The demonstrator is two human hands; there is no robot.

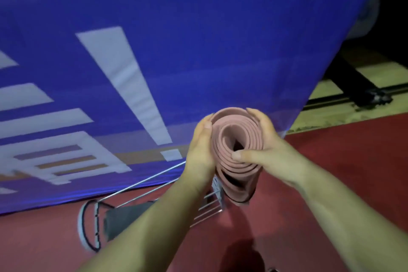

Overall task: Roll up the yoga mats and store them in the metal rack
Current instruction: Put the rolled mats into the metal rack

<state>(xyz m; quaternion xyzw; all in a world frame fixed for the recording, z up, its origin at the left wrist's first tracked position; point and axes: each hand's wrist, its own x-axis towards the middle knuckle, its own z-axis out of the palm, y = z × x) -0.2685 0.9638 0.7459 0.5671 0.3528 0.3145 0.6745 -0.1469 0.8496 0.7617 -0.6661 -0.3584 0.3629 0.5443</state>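
Observation:
A rolled pink yoga mat (237, 139) stands on end, its spiral top facing me. My left hand (199, 150) presses flat against the roll's left side. My right hand (265, 148) wraps its right side, thumb laid across the spiral end. The mat's lower end hangs over the right end of a metal wire rack (154, 196) on the red floor. A dark rolled mat (125, 216) lies inside the rack, partly hidden by my left forearm.
A large blue banner (176, 51) with white shapes hangs just behind the rack. Red floor (342, 161) spreads to the right and front. A black metal frame (362, 93) and pale floor lie at the far right.

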